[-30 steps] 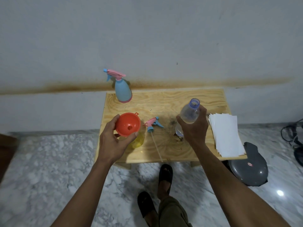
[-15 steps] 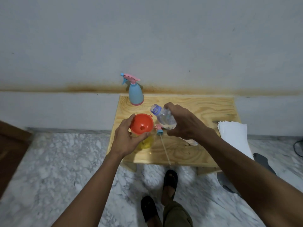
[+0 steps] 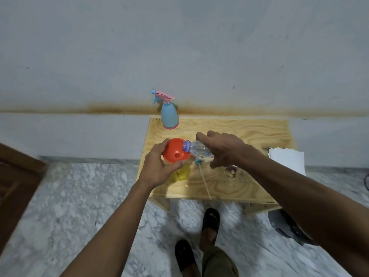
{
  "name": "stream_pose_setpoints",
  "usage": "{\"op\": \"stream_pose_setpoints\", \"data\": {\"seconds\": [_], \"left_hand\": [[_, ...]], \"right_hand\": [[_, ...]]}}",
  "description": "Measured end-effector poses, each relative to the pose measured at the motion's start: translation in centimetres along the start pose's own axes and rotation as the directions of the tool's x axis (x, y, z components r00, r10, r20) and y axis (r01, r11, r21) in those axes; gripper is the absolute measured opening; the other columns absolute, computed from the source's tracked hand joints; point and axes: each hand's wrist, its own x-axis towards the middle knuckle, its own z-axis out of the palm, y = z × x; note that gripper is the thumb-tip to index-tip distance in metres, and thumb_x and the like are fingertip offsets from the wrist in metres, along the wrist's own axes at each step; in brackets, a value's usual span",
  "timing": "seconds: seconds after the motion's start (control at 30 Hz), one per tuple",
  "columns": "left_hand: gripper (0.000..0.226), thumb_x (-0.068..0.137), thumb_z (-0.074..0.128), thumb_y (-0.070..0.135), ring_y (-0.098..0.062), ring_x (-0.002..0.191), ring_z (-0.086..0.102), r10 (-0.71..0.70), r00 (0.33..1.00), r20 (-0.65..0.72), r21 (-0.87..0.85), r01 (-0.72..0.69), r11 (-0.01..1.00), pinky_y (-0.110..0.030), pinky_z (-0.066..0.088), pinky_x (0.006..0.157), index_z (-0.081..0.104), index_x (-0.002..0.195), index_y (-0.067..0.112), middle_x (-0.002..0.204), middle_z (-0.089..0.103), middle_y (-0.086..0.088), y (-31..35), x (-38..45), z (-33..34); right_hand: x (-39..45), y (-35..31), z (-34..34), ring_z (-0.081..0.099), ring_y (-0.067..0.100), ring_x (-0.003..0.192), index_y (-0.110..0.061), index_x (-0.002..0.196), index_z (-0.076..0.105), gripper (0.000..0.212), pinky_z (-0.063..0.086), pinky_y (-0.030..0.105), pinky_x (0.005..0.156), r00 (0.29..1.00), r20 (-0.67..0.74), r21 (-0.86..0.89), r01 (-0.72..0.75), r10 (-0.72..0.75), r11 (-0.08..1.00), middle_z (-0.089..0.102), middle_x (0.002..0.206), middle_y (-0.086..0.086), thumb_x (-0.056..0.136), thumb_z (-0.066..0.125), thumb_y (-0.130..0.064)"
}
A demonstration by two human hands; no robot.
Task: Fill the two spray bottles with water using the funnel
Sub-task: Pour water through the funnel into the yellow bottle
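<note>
- A small wooden table (image 3: 249, 132) stands by a pale wall with a rusty stain, on a marble floor (image 3: 69, 196).
- White papers (image 3: 287, 156) lie at right; a blue spray bottle (image 3: 169, 116) stands at the back.
- The left hand (image 3: 157, 166) grips the orange funnel (image 3: 173, 152) on the yellow spray bottle (image 3: 180, 173).
- The right hand (image 3: 223, 148) grips a tipped water bottle (image 3: 199, 149), its mouth over the funnel.

Black sandals (image 3: 210, 224), seemingly olive trousers (image 3: 218, 262)

One head-worn view (wide-angle) looks forward and down, close over the wooden table (image 3: 249, 134).
</note>
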Motion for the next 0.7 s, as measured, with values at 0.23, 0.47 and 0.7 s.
{"op": "stream_pose_setpoints", "data": {"seconds": [0.23, 0.47, 0.7], "left_hand": [[0.096, 0.072, 0.086, 0.045, -0.009, 0.117, 0.051, -0.011, 1.000, 0.011, 0.026, 0.010, 1.000, -0.041, 0.050, 0.100, 0.037, 0.151, 0.023, 0.130, 0.051, 0.009, 0.0, 0.0, 0.0], [0.096, 0.073, 0.086, 0.043, -0.007, 0.118, 0.049, -0.022, 1.000, 0.002, 0.031, 0.022, 0.999, -0.039, 0.050, 0.100, 0.036, 0.152, 0.022, 0.129, 0.051, 0.010, 0.1, -0.1, 0.1], [0.096, 0.073, 0.085, 0.044, -0.007, 0.118, 0.049, -0.025, 1.000, -0.009, 0.042, 0.026, 0.999, -0.040, 0.050, 0.100, 0.036, 0.152, 0.022, 0.133, 0.053, 0.006, 0.2, -0.1, 0.1]], "right_hand": [[0.1, 0.0, -0.6, 0.049, 0.021, 0.072, -0.027, 0.133, 0.027, 0.089, 0.027, 0.028, 0.047, 0.998, 0.040, -0.032, -0.042, 0.043, 0.999, 0.054, 0.109, 0.004, 0.069, 0.088, -0.029], [0.0, -0.2, -1.0, 0.051, 0.020, 0.073, -0.025, 0.136, 0.026, 0.090, 0.034, 0.030, 0.050, 0.996, 0.059, -0.103, -0.058, 0.064, 0.993, 0.055, 0.110, 0.005, 0.070, 0.088, -0.030], [0.0, -0.4, -1.3, 0.051, 0.020, 0.073, -0.025, 0.136, 0.027, 0.089, 0.036, 0.032, 0.053, 0.993, 0.080, -0.140, -0.071, 0.083, 0.988, 0.054, 0.111, 0.006, 0.071, 0.087, -0.030]]}}
